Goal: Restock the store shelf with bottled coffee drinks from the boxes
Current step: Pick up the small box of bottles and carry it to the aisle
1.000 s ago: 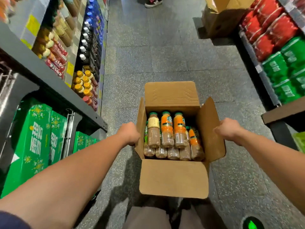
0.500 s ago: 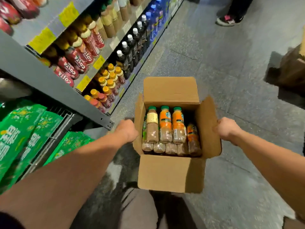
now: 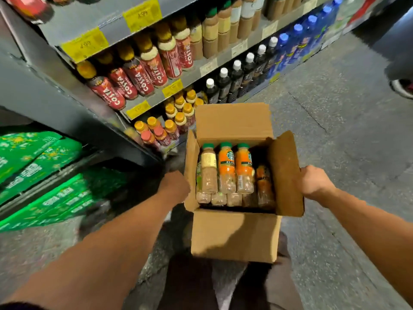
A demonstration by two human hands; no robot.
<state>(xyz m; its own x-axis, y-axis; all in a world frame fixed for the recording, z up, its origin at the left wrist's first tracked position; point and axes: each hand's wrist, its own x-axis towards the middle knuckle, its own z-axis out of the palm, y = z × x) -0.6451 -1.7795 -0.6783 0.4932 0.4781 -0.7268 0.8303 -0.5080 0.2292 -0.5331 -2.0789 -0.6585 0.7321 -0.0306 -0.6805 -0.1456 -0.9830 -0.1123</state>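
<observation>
An open cardboard box (image 3: 234,233) is carried in front of me, its flaps up. Inside stand several bottled coffee drinks (image 3: 225,168) with green caps and orange or cream labels. My left hand (image 3: 176,186) grips the box's left side; its fingers are hidden behind the wall. My right hand (image 3: 312,182) grips the right flap and side. The grey store shelf (image 3: 154,101) rises at the upper left, holding red Costa bottles (image 3: 134,79), brown coffee bottles (image 3: 210,34) and small yellow-capped bottles (image 3: 176,117) on the lowest level.
Green drink cartons (image 3: 40,157) fill a low rack at the left. Black bottles with white caps (image 3: 234,81) and blue bottles (image 3: 297,43) continue along the shelf. Another person's shoe (image 3: 402,88) shows at the right edge. Grey speckled floor (image 3: 346,130) lies to the right.
The view and the box have swung left toward the shelf, which now fills the upper left. Both hands keep the same hold on the box.
</observation>
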